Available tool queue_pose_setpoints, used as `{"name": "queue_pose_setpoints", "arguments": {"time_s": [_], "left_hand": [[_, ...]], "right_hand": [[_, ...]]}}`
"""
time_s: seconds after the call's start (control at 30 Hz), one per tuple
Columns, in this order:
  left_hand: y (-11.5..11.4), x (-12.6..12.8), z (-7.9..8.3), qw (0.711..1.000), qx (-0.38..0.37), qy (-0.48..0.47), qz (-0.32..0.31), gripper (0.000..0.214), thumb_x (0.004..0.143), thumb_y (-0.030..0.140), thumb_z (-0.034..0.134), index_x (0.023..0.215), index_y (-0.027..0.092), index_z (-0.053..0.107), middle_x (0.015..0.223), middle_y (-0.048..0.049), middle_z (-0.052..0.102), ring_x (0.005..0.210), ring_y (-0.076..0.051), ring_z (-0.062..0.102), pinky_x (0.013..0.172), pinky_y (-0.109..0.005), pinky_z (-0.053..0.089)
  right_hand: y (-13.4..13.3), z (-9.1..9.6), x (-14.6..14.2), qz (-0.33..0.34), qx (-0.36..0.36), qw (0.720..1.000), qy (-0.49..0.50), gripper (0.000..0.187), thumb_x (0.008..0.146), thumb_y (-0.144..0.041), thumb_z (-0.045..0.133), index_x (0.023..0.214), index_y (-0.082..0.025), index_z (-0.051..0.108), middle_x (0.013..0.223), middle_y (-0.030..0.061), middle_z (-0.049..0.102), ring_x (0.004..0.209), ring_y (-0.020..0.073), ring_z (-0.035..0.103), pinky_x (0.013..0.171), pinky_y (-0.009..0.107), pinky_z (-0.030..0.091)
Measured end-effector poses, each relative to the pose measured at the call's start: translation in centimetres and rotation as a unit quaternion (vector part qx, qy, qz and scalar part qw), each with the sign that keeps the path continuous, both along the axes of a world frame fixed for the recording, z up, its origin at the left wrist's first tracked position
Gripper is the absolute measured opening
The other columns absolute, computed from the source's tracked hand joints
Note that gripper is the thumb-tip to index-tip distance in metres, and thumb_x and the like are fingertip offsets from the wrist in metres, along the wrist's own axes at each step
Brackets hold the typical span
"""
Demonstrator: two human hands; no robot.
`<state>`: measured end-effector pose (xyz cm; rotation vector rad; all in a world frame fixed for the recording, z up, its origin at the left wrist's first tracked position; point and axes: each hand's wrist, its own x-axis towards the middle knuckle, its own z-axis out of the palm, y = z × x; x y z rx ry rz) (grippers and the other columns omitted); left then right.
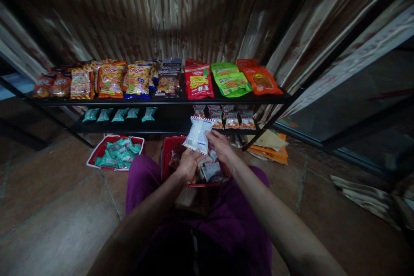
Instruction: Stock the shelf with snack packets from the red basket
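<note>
Between my two hands is a white snack bag [198, 134] with red-and-blue striped ends, its printed back facing me. My left hand [188, 164] grips its lower edge, and my right hand [218, 143] has hold of its right side. Right below them is a red basket [165, 146] with several similar snack bags [211, 170] in it. Beyond the held bag, on the lower shelf, several snack bags [232, 120] with the same striped ends stand in rows at the right.
A black shelf rack [161, 101] spans the front. Its upper shelf bears colourful snack packs [199, 82]; small teal packets [120, 114] line the lower left. A red-and-white basket [93, 155] of teal packets stands on the floor. Flattened cardboard [274, 151] lies right.
</note>
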<state>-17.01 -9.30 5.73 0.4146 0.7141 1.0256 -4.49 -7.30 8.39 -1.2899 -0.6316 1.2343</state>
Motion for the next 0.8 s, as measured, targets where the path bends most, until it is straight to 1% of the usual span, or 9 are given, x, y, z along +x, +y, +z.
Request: {"name": "queue_pose_setpoints", "arguments": {"time_s": [0.17, 0.33, 0.4, 0.5, 0.57, 0.6, 0.63, 0.73, 0.8], "left_hand": [[0.2, -0.6, 0.0, 1.0, -0.001, 0.012, -0.024, 0.018, 0.067, 0.012, 0.07, 0.083, 0.011, 0.061, 0.079, -0.0032, 0.065, 0.072, -0.013, 0.062, 0.082, -0.034, 0.05], [0.5, -0.9, -0.1, 0.999, -0.01, 0.023, -0.026, 0.017, 0.068, 0.011, 0.068, 0.083, 0.011, 0.06, 0.076, -0.0034, 0.065, 0.066, -0.012, 0.061, 0.074, -0.03, 0.051], [0.5, -1.0, -0.1, 0.999, -0.006, 0.035, -0.026, 0.016, 0.068, 0.012, 0.068, 0.082, 0.011, 0.059, 0.074, -0.0031, 0.065, 0.064, -0.012, 0.061, 0.073, -0.03, 0.05], [0.5, -1.2, 0.1, 0.994, 0.008, 0.075, -0.073, 0.018, 0.07, 0.019, 0.068, 0.082, 0.011, 0.058, 0.076, -0.0053, 0.065, 0.065, -0.014, 0.063, 0.072, -0.029, 0.05], [0.6, -1.5, 0.3, 0.987, 0.013, 0.116, -0.106, 0.021, 0.072, 0.027, 0.066, 0.084, 0.011, 0.058, 0.08, -0.0079, 0.066, 0.066, -0.015, 0.065, 0.068, -0.028, 0.049], [0.6, -1.7, 0.3, 0.985, 0.01, 0.139, -0.101, 0.022, 0.074, 0.03, 0.064, 0.085, 0.012, 0.058, 0.082, -0.0083, 0.066, 0.066, -0.016, 0.065, 0.065, -0.027, 0.048], [0.8, -1.9, 0.3, 0.984, 0.004, 0.16, -0.075, 0.023, 0.075, 0.032, 0.062, 0.087, 0.012, 0.057, 0.082, -0.0079, 0.065, 0.065, -0.016, 0.065, 0.062, -0.026, 0.047], [1.7, -2.6, 0.5, 0.975, -0.005, 0.214, 0.066, 0.019, 0.075, 0.028, 0.056, 0.087, 0.015, 0.053, 0.083, -0.004, 0.061, 0.062, -0.012, 0.062, 0.056, -0.022, 0.044], [2.6, -3.0, 0.9, 0.963, 0.007, 0.239, 0.127, 0.017, 0.073, 0.025, 0.056, 0.087, 0.015, 0.053, 0.082, -0.0024, 0.059, 0.063, -0.01, 0.059, 0.057, -0.021, 0.043]], "right_hand": [[0.0, 0.3, -0.4, -0.015, 0.005, 1.0, 0.0, 0.033, 0.062, -0.034, 0.076, 0.089, -0.018, 0.063, 0.077, -0.0002, 0.069, 0.064, 0.0129, 0.062, 0.059, 0.024, 0.05], [-0.8, 0.2, -1.4, 0.06, 0.054, 0.997, 0.002, 0.05, 0.061, -0.038, 0.076, 0.105, -0.022, 0.059, 0.085, -0.0003, 0.07, 0.076, 0.0155, 0.064, 0.071, 0.027, 0.051], [-1.0, -0.1, -1.8, 0.065, 0.066, 0.996, -0.006, 0.055, 0.059, -0.036, 0.077, 0.108, -0.022, 0.056, 0.085, -0.0007, 0.07, 0.077, 0.0163, 0.064, 0.073, 0.028, 0.05], [-0.8, -0.5, -1.7, 0.048, 0.07, 0.996, -0.034, 0.054, 0.06, -0.036, 0.074, 0.109, -0.022, 0.055, 0.084, 0.0, 0.069, 0.076, 0.017, 0.064, 0.072, 0.029, 0.05], [-0.7, -0.7, -1.3, 0.036, 0.069, 0.995, -0.06, 0.054, 0.061, -0.036, 0.073, 0.109, -0.021, 0.055, 0.087, 0.001, 0.069, 0.077, 0.0176, 0.064, 0.072, 0.03, 0.05], [-0.6, -0.9, -1.0, 0.034, 0.071, 0.994, -0.072, 0.054, 0.061, -0.036, 0.072, 0.11, -0.021, 0.055, 0.09, 0.0013, 0.069, 0.079, 0.018, 0.063, 0.074, 0.031, 0.05], [-0.7, -1.0, -0.7, 0.035, 0.073, 0.993, -0.081, 0.054, 0.062, -0.035, 0.072, 0.111, -0.022, 0.055, 0.093, 0.0016, 0.069, 0.082, 0.0182, 0.063, 0.076, 0.032, 0.049], [-1.0, -1.3, 0.2, 0.063, 0.078, 0.991, -0.091, 0.052, 0.065, -0.035, 0.07, 0.113, -0.024, 0.055, 0.1, 0.0014, 0.067, 0.089, 0.0184, 0.062, 0.082, 0.033, 0.048], [-1.5, -1.4, 0.6, 0.096, 0.078, 0.988, -0.089, 0.051, 0.066, -0.035, 0.07, 0.114, -0.025, 0.056, 0.104, 0.0011, 0.067, 0.092, 0.0186, 0.061, 0.084, 0.033, 0.047]]}}
